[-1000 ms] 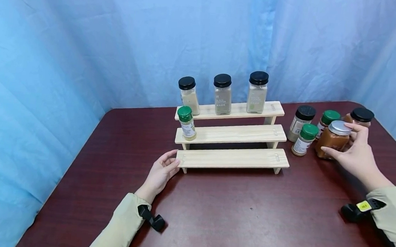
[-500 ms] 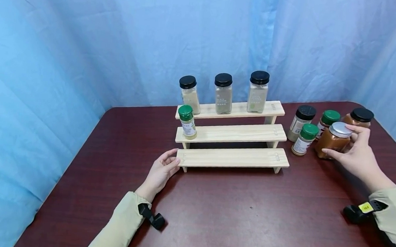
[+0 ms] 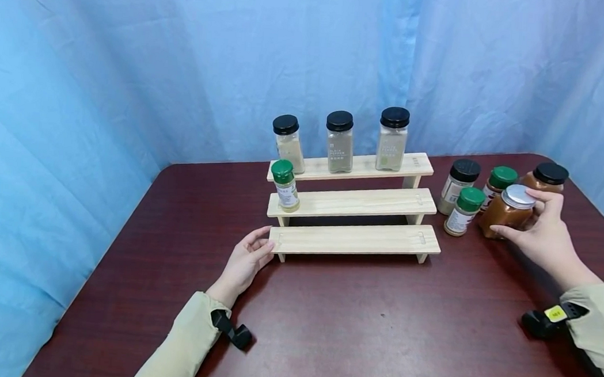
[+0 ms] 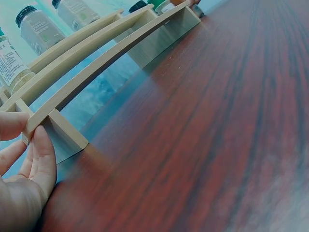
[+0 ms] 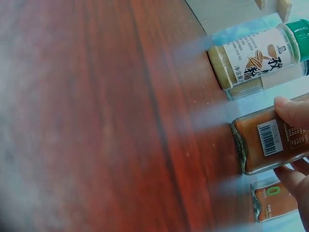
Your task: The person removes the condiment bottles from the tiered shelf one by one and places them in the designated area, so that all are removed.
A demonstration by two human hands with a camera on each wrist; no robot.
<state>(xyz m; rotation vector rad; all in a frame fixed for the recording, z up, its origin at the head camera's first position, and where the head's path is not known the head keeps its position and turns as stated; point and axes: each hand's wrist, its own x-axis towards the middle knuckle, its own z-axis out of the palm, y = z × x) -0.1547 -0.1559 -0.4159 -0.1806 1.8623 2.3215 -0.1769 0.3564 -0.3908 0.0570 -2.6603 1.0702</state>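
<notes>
My left hand (image 3: 244, 263) pinches the left end of the lowest board of a three-tier wooden rack (image 3: 356, 240); in the left wrist view, thumb and fingertips (image 4: 44, 150) close on the board's corner. At the right, my right hand (image 3: 545, 235) grips a square spice jar (image 3: 505, 218) of orange-brown powder with a silver lid. The right wrist view shows its barcode side, with the thumb (image 5: 292, 112) on one face and fingers on the opposite one. The jar stands upright, its base close to the table.
Three black-lidded jars, one labelled black pepper (image 3: 339, 150), stand on the top tier. A green-capped bottle (image 3: 286, 190) is on the middle tier's left end. Around the held jar stand green-capped bottles (image 3: 461, 217), a black-capped bottle (image 3: 455, 189) and another brown jar (image 3: 546, 179).
</notes>
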